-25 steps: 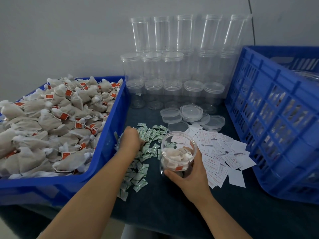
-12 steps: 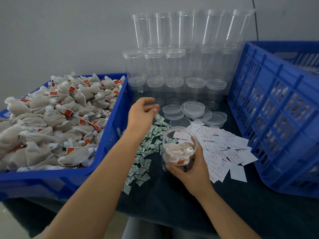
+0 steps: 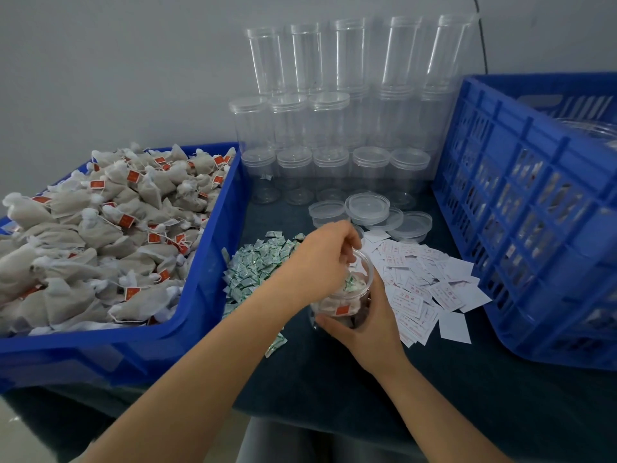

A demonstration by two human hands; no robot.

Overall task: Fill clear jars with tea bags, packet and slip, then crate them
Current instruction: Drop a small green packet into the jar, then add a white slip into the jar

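A small packing workshop: blue crates [image 3: 521, 202], stacked empty jars [image 3: 334, 128] (dozens), bulk tea bags [image 3: 100, 235].

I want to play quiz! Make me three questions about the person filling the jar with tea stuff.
1. True or false: the right hand holds the jar at its base.
2. Where is the left hand?
A. in the tea bag bin
B. over the jar's mouth
C. on the lids
3. Fill in: the white slips lie on the jar's ____ side, as the person sees it.

Key
1. True: its fingers curl round the jar's lower part.
2. B: its fingers dip into the jar, where a green packet shows on the tea bags.
3. Right: the green packet pile is on the left.
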